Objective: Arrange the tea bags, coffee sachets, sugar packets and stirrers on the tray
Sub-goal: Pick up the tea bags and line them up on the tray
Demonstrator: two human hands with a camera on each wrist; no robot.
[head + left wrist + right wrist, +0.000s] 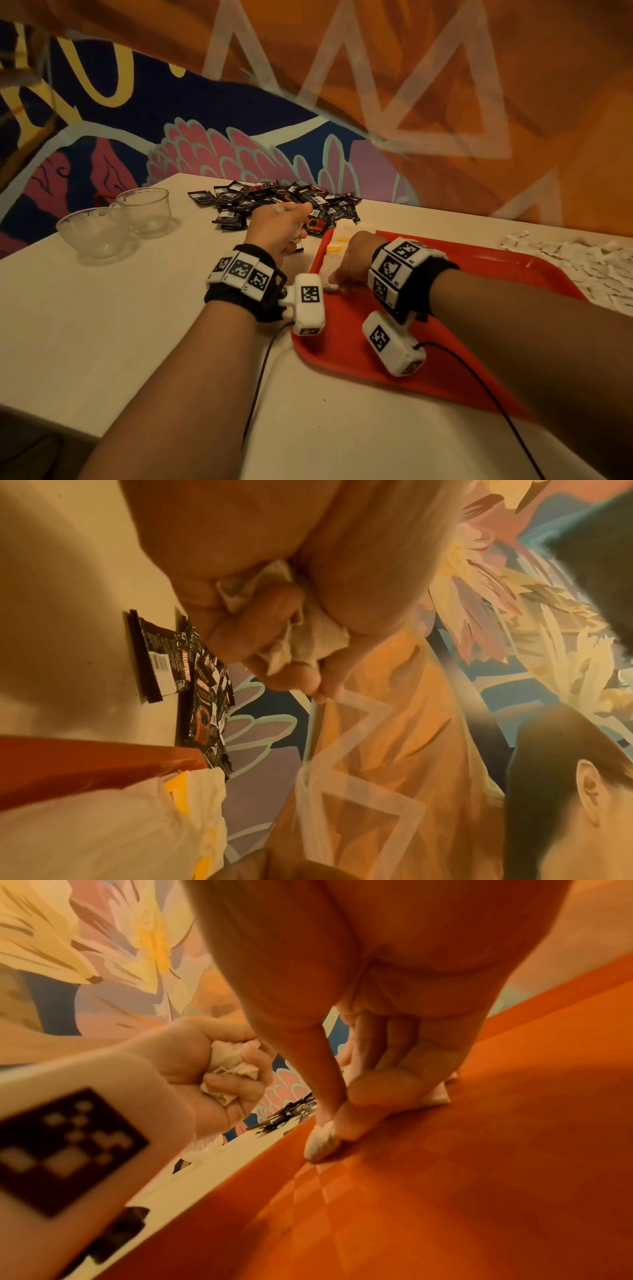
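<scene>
White paper tea bags (337, 246) lie in a row along the red tray's (479, 274) nine o'clock edge, some with yellow tags, running from the far corner toward the person. The right hand (352, 263) bends down over the near end of that row, its thumb and forefinger pinching one tea bag (322, 1144) against the tray floor; the other fingers curl loosely above it. The left hand (281, 228) hangs just off the tray at nine o'clock, fist closed around a crumpled bunch of more tea bags (301, 631).

Black coffee sachets (274, 202) sit heaped on the table (102, 325) at about eleven o'clock of the tray, untouched. White packets (582, 260), likely the sugar, spread at three o'clock. Two glass cups (113, 222) stand at about ten o'clock. No stirrers show.

Judging by this, the tea-bag row is being laid. Next, the right hand should let go and take another bag from the left fist, setting it in line without disturbing the neighbours.
</scene>
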